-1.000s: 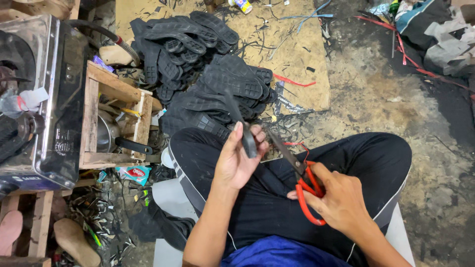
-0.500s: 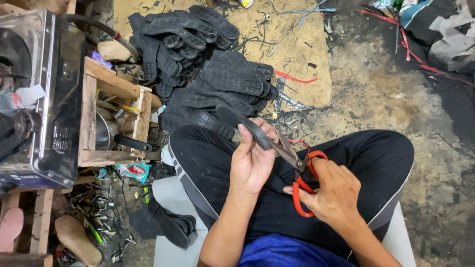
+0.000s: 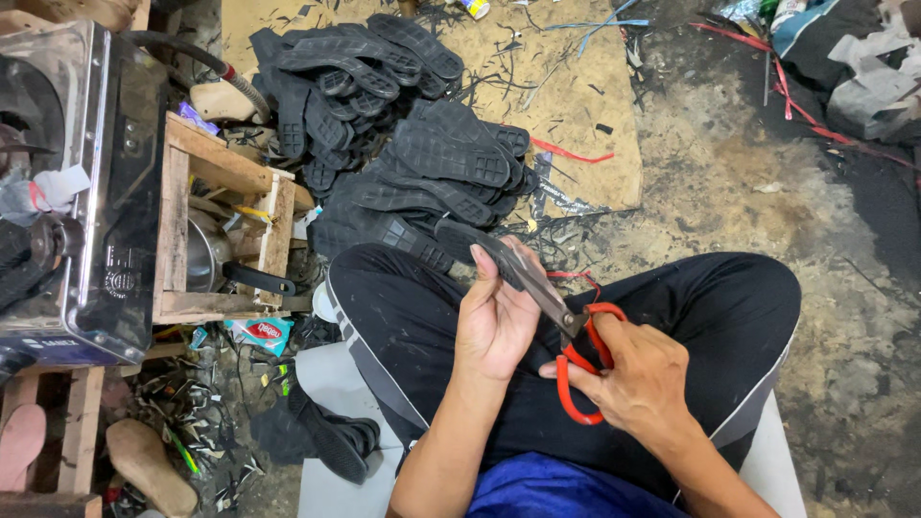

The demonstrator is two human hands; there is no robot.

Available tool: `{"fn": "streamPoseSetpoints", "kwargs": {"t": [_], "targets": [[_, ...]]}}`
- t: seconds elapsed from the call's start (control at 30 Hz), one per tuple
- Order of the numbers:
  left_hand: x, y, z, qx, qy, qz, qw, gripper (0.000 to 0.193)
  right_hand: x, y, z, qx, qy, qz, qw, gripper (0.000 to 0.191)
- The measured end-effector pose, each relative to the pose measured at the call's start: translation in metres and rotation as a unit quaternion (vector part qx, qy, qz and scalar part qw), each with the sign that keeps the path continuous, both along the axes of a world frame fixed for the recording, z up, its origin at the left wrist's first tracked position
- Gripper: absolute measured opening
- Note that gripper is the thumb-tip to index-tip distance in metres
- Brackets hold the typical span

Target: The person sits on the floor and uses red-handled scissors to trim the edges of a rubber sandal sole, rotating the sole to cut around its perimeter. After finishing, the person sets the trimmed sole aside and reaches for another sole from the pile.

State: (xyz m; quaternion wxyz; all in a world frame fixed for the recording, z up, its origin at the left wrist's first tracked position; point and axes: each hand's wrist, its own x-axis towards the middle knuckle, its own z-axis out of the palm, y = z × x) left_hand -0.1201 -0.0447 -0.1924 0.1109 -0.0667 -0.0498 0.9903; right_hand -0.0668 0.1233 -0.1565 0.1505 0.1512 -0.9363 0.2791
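Note:
My left hand [image 3: 496, 321] holds a black rubber shoe sole [image 3: 459, 236] above my lap, its far end pointing up and left. My right hand [image 3: 645, 379] grips red-handled scissors [image 3: 576, 345], fingers through the loops. The blades run up-left along the sole's edge beside my left fingers. I sit cross-legged in black trousers [image 3: 729, 307].
A heap of black rubber soles [image 3: 413, 134] lies ahead on a brown board [image 3: 576, 115] strewn with thin black offcuts. A metal machine [image 3: 77, 192] and a wooden crate [image 3: 216, 230] with a pan stand at left. Wooden shoe lasts [image 3: 144, 465] and scraps lie at bottom left.
The sole has swung from upright to lying flatter and pointing left, and the scissor blades have moved up along its edge. My hands have stayed over my lap.

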Motion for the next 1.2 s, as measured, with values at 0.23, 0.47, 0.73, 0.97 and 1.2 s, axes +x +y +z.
{"fn": "streamPoseSetpoints", "kwargs": {"t": [0.23,0.47,0.73,0.97,1.2], "targets": [[-0.004,0.000,0.006,0.016,-0.085,0.015,0.996,0.031,0.000,0.007,-0.007,-0.094,-0.235,0.008,0.967,0.054],[-0.004,-0.005,0.010,0.054,-0.032,0.015,0.998,0.031,-0.005,0.017,-0.005,-0.106,-0.197,0.057,0.973,0.061],[-0.002,-0.004,0.010,0.086,-0.002,0.001,0.996,0.027,-0.003,0.020,-0.010,-0.127,-0.224,0.075,0.963,0.056],[0.006,-0.009,0.011,-0.164,0.018,0.083,0.983,0.026,0.003,0.030,-0.036,-0.345,-0.348,0.035,0.871,0.025],[0.009,-0.049,0.039,-0.694,0.393,0.286,0.531,0.027,-0.004,0.042,-0.031,-0.311,-0.356,-0.003,0.881,0.023]]}}
